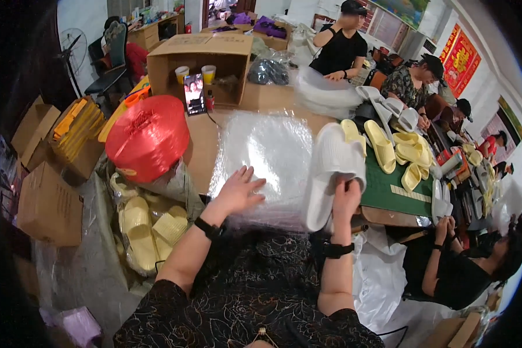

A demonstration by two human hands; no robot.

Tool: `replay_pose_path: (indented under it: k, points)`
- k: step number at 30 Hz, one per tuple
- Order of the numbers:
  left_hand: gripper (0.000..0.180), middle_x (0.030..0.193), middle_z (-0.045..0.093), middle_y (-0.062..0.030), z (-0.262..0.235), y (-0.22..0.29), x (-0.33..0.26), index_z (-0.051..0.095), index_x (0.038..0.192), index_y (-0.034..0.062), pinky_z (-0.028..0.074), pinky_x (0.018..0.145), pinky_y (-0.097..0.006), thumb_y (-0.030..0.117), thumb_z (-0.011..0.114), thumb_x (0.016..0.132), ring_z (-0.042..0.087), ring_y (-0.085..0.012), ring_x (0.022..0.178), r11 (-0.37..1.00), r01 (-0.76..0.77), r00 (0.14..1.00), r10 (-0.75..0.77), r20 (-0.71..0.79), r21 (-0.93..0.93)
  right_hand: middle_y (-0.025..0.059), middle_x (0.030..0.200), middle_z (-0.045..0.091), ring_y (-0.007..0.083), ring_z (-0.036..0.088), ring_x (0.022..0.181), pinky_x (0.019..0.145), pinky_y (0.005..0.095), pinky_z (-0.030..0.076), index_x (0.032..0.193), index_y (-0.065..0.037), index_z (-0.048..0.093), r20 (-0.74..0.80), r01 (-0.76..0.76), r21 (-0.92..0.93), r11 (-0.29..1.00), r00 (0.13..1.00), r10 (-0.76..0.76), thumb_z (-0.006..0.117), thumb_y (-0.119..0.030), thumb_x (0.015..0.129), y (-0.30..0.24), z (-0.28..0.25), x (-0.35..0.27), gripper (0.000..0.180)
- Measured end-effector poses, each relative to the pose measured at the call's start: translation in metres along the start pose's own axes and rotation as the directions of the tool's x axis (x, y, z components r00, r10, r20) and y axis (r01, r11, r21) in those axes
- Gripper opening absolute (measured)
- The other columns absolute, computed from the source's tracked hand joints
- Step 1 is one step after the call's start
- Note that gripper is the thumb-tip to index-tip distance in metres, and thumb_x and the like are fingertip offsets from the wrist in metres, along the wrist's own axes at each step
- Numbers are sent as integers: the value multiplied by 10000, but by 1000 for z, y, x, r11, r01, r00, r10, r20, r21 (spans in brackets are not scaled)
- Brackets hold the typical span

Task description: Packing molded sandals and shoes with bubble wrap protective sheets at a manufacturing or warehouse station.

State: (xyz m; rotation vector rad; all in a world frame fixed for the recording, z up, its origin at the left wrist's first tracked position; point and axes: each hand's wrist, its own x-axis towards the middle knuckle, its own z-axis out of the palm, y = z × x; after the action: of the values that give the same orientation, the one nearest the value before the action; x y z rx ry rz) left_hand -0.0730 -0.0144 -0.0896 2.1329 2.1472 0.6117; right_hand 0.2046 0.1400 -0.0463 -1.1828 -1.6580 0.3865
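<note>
A: White slippers [332, 171], a pair held together, hang from the right hand [345, 197], which is closed around their lower edge. They stand upright just above the near edge of the table [255, 98].

B: And the left hand [238, 191]?

A: It lies flat, fingers spread wide, on a stack of clear plastic bags [267, 153] in the middle of the table, holding nothing.

B: Which step does that look like?

A: Bagging, I would judge: the pair is gathered and the bag not yet opened. The next move probably calls for lifting off one thin, slippery sheet alone and parting its mouth.

B: What lies beyond?

A: A big red spool of twine [148, 136] to the left, yellow slippers [400, 151] on a green mat [388, 185] to the right, and an open cardboard box [200, 66] behind.

B: Anything unclear?

A: Whether the white pair is two or more slippers, the thumb's grip behind them, and how many bags are stacked. Co-workers at the right rim are bent by the lens.
</note>
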Motion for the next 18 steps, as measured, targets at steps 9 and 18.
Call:
replay_pose_path:
  k: [9, 18]
  points:
    - [422, 1421, 486, -249, 2, -5, 18, 533, 1405, 155, 275, 1176, -471, 321, 390, 1044, 363, -432, 1386, 978, 84, 995, -93, -41, -192, 56, 879, 630, 113, 539, 786, 713, 269, 452, 1035, 46, 601, 189, -2, 319, 948, 980, -62, 607, -95, 974, -12, -74, -21, 153]
    - [476, 1467, 441, -249, -25, 18, 17, 414, 1490, 178, 379, 1092, -439, 306, 387, 1032, 413, -384, 1368, 928, 123, 988, -150, -48, -352, 206, 909, 619, 406, 615, 820, 707, 454, 495, 1001, 6, 619, 674, 200, 121, 972, 702, -228, 665, -136, 839, -50, -79, -64, 220]
